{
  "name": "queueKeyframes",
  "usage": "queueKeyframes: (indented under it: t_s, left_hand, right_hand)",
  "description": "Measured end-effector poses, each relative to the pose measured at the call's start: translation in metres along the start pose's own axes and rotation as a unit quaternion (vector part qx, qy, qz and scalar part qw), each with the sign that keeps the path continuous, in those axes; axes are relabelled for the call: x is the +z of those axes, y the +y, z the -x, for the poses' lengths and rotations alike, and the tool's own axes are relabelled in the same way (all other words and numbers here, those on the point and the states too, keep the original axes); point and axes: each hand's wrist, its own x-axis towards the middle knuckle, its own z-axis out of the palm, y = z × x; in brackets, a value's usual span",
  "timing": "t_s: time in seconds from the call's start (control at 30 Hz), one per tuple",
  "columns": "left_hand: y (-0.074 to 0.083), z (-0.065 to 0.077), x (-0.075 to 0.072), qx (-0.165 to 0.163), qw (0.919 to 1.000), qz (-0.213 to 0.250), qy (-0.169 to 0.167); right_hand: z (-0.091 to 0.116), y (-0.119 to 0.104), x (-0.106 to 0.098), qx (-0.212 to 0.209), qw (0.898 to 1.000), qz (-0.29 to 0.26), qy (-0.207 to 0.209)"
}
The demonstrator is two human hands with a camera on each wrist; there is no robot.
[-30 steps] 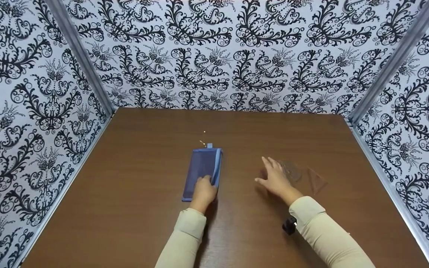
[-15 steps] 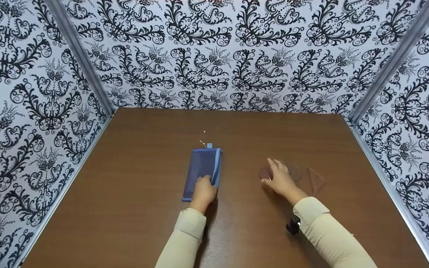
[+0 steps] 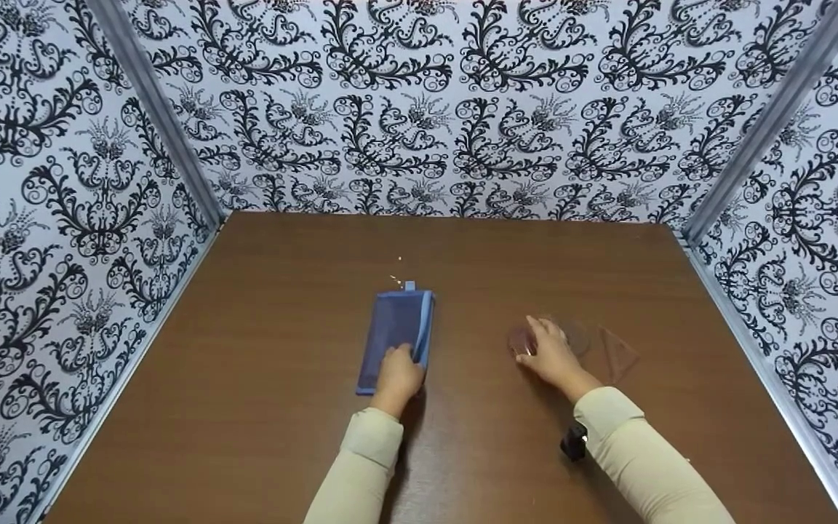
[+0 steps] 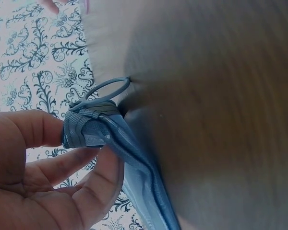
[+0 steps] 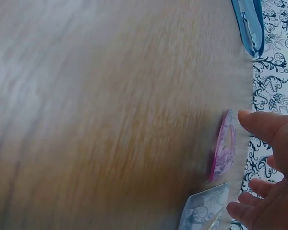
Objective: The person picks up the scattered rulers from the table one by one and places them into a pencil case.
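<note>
A blue zippered pouch point(image 3: 393, 327) with a mesh-like front lies on the brown table. My left hand point(image 3: 399, 375) pinches its near right edge; in the left wrist view, thumb and fingers point(image 4: 103, 187) hold the corner by the zip, where a small loop point(image 4: 108, 88) sticks out. My right hand point(image 3: 551, 355) hovers at a pink, translucent protractor-like piece point(image 3: 519, 340), fingers spread and relaxed. In the right wrist view the thumb is close to the upper end of the pink piece point(image 5: 224, 148); whether they touch I cannot tell.
Partly behind my right hand lies a clear plastic piece point(image 3: 575, 336), its full outline hidden. Farther right is a clear triangular set square point(image 3: 617, 353). Patterned walls point(image 3: 426, 145) enclose the table point(image 3: 281, 291) at the back and sides.
My right hand has shifted slightly right and lower, bringing the pink piece into view beside the thumb. The left hand and pouch have stayed in place.
</note>
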Motion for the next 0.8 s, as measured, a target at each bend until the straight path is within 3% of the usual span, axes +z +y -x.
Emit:
queueKeyframes:
  t_s: [0.8]
  left_hand:
    - [0.0014,0.0004,-0.0015,-0.006,1.0,-0.002,-0.001]
  right_hand:
    - [-0.0012,0.0013,0.0018,0.011,1.0,0.005,0.02]
